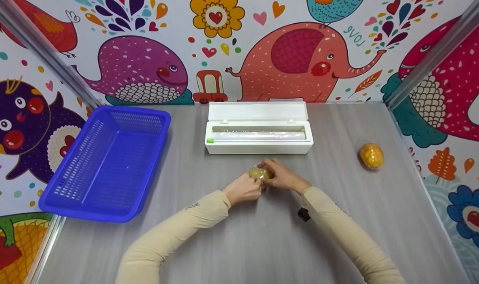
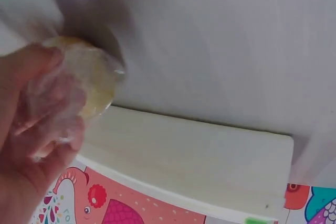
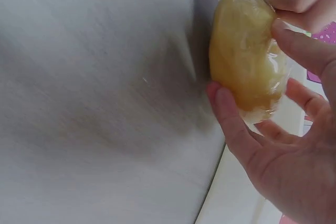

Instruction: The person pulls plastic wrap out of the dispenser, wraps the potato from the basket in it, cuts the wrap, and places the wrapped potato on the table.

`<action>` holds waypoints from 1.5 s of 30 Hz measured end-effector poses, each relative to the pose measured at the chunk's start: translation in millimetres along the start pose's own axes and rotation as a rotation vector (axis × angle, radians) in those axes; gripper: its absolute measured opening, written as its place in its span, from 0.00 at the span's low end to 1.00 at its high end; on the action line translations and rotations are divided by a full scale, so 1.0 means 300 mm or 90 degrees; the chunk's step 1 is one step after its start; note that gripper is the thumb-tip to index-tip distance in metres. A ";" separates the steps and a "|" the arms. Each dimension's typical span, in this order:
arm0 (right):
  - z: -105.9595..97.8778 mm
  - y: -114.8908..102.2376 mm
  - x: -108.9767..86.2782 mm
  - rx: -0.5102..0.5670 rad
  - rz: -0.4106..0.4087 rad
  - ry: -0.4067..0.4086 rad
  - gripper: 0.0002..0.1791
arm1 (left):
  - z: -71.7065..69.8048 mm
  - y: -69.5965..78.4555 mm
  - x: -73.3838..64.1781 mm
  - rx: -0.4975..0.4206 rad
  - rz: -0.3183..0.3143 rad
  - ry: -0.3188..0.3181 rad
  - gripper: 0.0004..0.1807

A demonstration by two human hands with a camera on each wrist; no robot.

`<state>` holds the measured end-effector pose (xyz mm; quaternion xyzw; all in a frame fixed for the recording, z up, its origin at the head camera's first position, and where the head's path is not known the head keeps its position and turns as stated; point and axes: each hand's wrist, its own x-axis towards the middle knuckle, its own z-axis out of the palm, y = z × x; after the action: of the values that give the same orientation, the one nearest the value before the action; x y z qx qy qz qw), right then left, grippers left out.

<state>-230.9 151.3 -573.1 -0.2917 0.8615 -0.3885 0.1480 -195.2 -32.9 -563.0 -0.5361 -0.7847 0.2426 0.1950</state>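
Note:
A yellow, oblong fruit (image 1: 259, 172) in clear cling film is between both hands, in front of a white film dispenser box (image 1: 259, 148). My left hand (image 1: 243, 188) pinches the gathered film at one end of it, with fingers curled. Thumb and fingers of my right hand (image 1: 283, 176) curve round the fruit's sides and grip it. In the right wrist view the film looks tight and glossy over the fruit (image 3: 244, 51), close over the table. In the left wrist view the film (image 2: 73, 69) partly covers the fingers.
The dispenser's lid (image 1: 258, 111) stands raised, and a film roll (image 1: 259, 135) lies inside. A second wrapped yellow-orange fruit (image 1: 371, 156) rests on the table at right. At left stands a blue plastic basket (image 1: 144, 169). Patterned panels (image 1: 219, 43) border the table.

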 end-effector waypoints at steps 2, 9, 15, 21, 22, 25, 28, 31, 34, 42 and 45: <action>-0.004 0.000 0.000 0.006 0.001 -0.013 0.24 | -0.001 -0.007 0.000 -0.001 0.006 0.033 0.08; -0.018 0.017 -0.003 0.065 0.016 -0.042 0.29 | 0.027 -0.034 -0.003 -0.022 0.014 0.091 0.08; -0.022 0.033 -0.002 0.079 -0.015 -0.057 0.28 | 0.039 -0.044 -0.007 -0.059 0.018 0.083 0.08; -0.020 0.035 0.000 0.084 -0.044 -0.055 0.27 | 0.026 -0.056 -0.003 -0.076 0.030 0.099 0.03; -0.019 0.035 0.001 0.086 -0.046 -0.056 0.27 | 0.023 -0.062 0.003 -0.078 0.033 0.106 0.03; -0.018 0.036 0.001 0.092 -0.040 -0.059 0.28 | 0.020 -0.080 0.025 -0.117 0.027 0.116 0.03; -0.018 0.041 -0.004 0.096 -0.022 -0.053 0.30 | 0.021 -0.100 0.049 -0.179 0.009 0.080 0.03; -0.017 0.050 -0.010 0.105 -0.011 -0.050 0.33 | 0.027 -0.116 0.075 -0.260 -0.009 0.022 0.05; -0.018 0.059 -0.014 0.144 -0.012 -0.060 0.34 | 0.038 -0.127 0.099 -0.336 -0.025 -0.030 0.10; -0.048 0.066 -0.041 0.183 0.036 -0.090 0.38 | 0.063 -0.125 0.141 -0.582 -0.126 -0.123 0.29; -0.062 0.050 -0.053 0.203 0.041 -0.084 0.38 | 0.066 -0.116 0.151 -0.616 -0.147 -0.133 0.29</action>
<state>-233.1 179.9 -571.9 -0.2615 0.7861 -0.4956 0.2609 -248.4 -4.6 -556.3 -0.4475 -0.8767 -0.1195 -0.1300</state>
